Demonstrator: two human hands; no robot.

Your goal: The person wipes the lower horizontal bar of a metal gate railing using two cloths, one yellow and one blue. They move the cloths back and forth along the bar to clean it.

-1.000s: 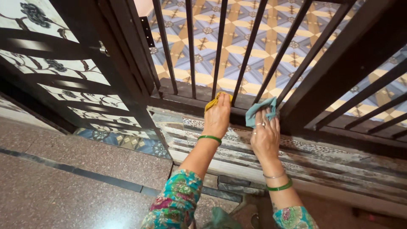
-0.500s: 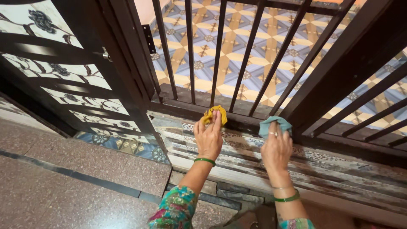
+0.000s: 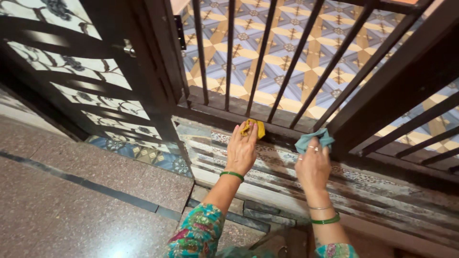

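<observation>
Dark metal gate bars (image 3: 260,52), patterned blue and yellow floor tiles (image 3: 287,33), speckled stone floor (image 3: 71,210), worn striped threshold (image 3: 382,191)

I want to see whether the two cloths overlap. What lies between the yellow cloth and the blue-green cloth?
In the head view, only a bare stretch of the gate's dark bottom rail separates the yellow cloth from the blue-green cloth.

Left hand (image 3: 242,150) presses yellow cloth (image 3: 253,128), right hand (image 3: 313,165) teal cloth (image 3: 313,140)
</observation>
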